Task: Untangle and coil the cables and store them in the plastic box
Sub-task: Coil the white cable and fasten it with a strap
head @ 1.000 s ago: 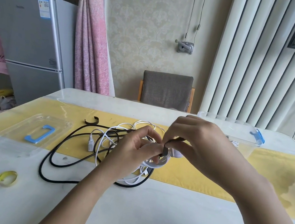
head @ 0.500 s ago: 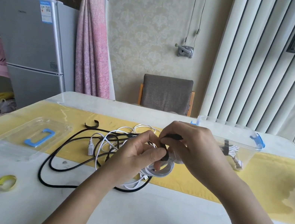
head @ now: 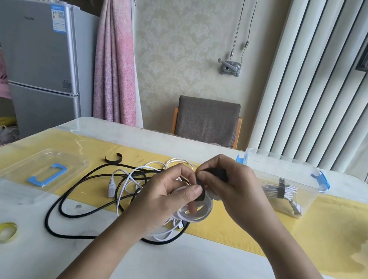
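Coil of white cable (head: 200,216) sits just beside the plastic box (head: 280,157), gripped in the curled fingers (head: 178,173) of the left hand (head: 162,200), thumb pressing a black strap (head: 201,193) onto it; right hand (head: 233,188) fingers pinch the strap's other end.

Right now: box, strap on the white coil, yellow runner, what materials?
Box: clear glossy hard plastic; bundled cable shows through. Strap: black, matte, flexible, bends round the white coil; probably fabric hook-and-loop. Yellow runner: glossy with glare, likely vinyl or film-covered cloth.
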